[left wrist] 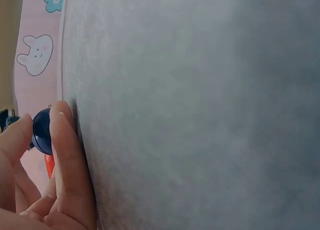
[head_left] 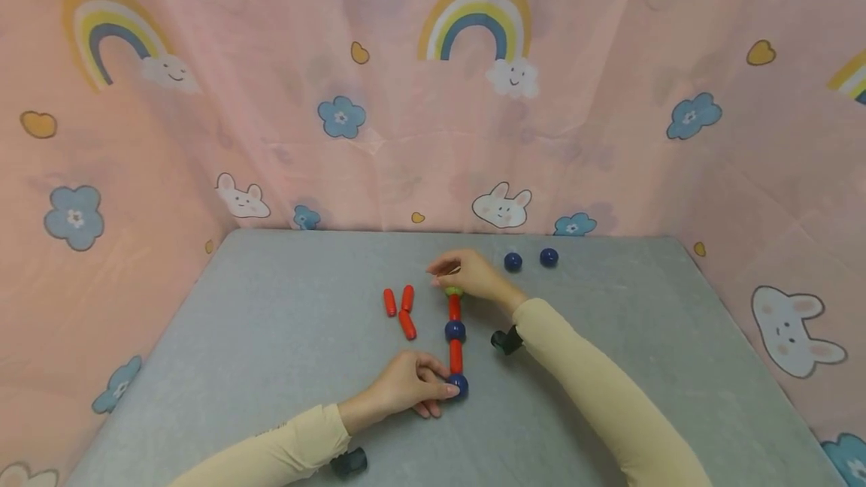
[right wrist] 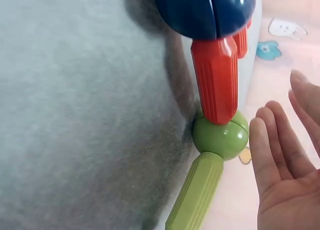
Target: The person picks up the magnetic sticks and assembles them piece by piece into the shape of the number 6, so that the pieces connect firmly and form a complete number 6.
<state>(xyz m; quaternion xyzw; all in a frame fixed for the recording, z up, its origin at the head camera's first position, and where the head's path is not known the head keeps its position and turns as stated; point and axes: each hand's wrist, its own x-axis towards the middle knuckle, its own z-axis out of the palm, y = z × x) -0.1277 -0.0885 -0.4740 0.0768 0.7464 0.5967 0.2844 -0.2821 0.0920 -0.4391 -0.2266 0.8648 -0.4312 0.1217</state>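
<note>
A straight row of toy sticks and balls lies on the grey table. From the near end it runs blue ball (head_left: 460, 384), red stick (head_left: 456, 357), blue ball (head_left: 455, 331), red stick (head_left: 455, 309), green ball (head_left: 454, 291). My left hand (head_left: 406, 383) pinches the nearest blue ball (left wrist: 43, 132) between thumb and fingers. At the far end my right hand (head_left: 471, 273) is close by the green ball (right wrist: 221, 136), fingers extended and holding nothing in the right wrist view. A green stick (right wrist: 195, 194) joins that ball; the right hand hides it in the head view.
Three loose red sticks (head_left: 389, 302) lie left of the row. Two blue balls (head_left: 513, 261) sit at the back right of the table (head_left: 271, 307). A pink printed curtain (head_left: 406, 164) surrounds the far and side edges. Black wrist cameras (head_left: 506, 340) hang below both sleeves.
</note>
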